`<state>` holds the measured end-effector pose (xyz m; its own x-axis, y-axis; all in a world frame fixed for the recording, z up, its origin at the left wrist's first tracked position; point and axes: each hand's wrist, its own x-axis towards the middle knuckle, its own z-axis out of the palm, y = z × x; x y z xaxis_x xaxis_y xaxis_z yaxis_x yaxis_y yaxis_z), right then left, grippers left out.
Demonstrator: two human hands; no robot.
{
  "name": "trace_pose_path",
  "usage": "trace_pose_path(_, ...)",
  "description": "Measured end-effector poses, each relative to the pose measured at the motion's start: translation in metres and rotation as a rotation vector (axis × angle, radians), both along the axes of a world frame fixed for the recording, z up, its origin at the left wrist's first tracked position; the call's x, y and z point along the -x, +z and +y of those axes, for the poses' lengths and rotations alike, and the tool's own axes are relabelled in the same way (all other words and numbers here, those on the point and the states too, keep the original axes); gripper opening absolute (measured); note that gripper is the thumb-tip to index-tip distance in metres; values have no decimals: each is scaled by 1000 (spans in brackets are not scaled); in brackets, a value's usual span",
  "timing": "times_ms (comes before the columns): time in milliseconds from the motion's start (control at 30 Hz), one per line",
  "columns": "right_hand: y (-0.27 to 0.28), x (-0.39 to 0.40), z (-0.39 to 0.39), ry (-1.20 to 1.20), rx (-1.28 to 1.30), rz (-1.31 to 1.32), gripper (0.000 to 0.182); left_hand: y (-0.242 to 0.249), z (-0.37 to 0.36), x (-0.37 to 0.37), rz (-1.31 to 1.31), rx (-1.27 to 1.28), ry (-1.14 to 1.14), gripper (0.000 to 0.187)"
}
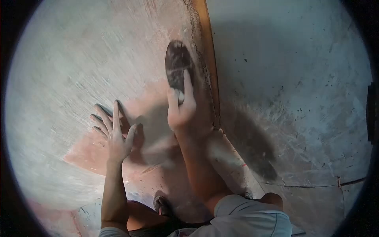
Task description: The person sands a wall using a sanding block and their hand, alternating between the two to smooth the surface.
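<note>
The right hand [182,113] has its grip clasped around a dark oval pad [177,60]; the left hand [119,145], fingers spread, grasps nothing above the dusty surface [75,75].

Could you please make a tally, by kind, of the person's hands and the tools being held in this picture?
Hands: 2, the left hand and the right hand
Held tools: 1, the dark oval tool
Total: 3
</note>
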<state>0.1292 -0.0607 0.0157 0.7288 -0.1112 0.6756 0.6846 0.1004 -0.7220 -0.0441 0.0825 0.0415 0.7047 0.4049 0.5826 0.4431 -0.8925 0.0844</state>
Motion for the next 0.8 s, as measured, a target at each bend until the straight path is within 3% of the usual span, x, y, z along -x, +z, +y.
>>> trace_pose_path(67,-10,14,-10,-105,99,-171,67,1,0,-3,3,-4,17,96)
trace_pose_path(100,-12,23,-15,28,135,-96,67,2,-1,-3,1,-9,15,96)
trace_pose_path(200,5,11,-11,-45,77,-128,65,4,-2,-3,24,-1,38,96)
trace_pose_path(233,20,8,-18,157,84,192,63,4,-2,-2,25,-8,35,97)
trace_pose_path(300,35,-23,3,103,-115,146,61,-1,-3,1,34,1,38,97)
trace_pose_path(333,38,-19,2,-6,-31,105,60,-2,-1,2,37,-14,31,97)
trace_pose_path(433,13,1,3,50,-83,108,61,-4,0,-4,30,-31,42,97)
trace_pose_path(467,10,11,-14,-66,69,-74,64,-4,0,-6,32,-32,67,97)
trace_pose_path(567,-23,21,8,18,-11,22,67,-2,-3,-7,9,-12,14,96)
trace_pose_path(633,6,2,-10,-24,-7,-63,69,1,-2,-6,14,-9,5,96)
trace_pose_path(700,28,-10,-11,30,37,62,69,1,-5,-4,33,-3,9,96)
trace_pose_path(767,21,-15,15,371,-371,231,57,-1,-2,-1,50,-15,9,96)
trace_pose_path(800,9,-15,19,359,-379,170,68,-1,-1,-2,48,-30,12,96)
